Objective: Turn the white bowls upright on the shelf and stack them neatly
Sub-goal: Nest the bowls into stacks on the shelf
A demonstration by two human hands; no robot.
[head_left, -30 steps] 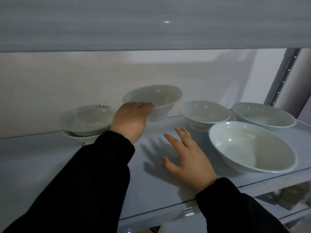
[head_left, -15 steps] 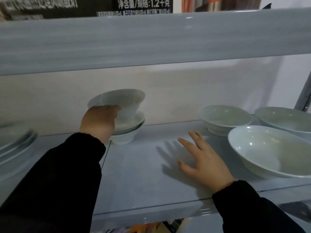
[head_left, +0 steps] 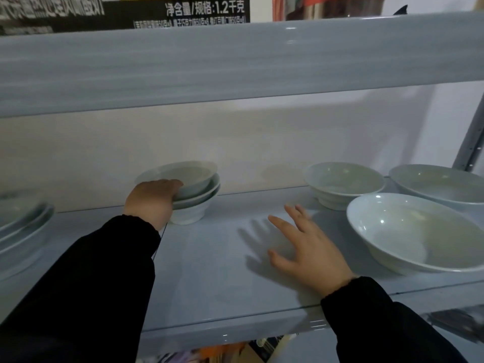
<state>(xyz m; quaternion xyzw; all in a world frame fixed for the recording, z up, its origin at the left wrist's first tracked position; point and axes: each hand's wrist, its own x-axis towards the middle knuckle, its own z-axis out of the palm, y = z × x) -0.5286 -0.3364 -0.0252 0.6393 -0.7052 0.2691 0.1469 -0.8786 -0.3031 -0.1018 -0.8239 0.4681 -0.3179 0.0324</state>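
Left hand [head_left: 152,201] gripped the top bowl [head_left: 188,176] by its near rim, on the stack [head_left: 195,209] at the back of the shelf [head_left: 209,271]. Right hand [head_left: 311,247] spread wide, empty. Risk: the bowl looked tilted, so letting go early could make it slip and chip.

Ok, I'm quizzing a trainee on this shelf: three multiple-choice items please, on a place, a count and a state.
1. Where on the shelf is the bowl stack? A) front edge B) back, near the wall C) far right end
2. How many single bowls stand right of it? A) one B) five C) three
3. The right hand is: A) open, fingers spread B) gripping a bowl C) a fist
Answers: 1 B, it stands close to the back wall; 2 C, small bowl, front large bowl, rear large bowl; 3 A, its fingers hold nothing; the left hand grips the top bowl.
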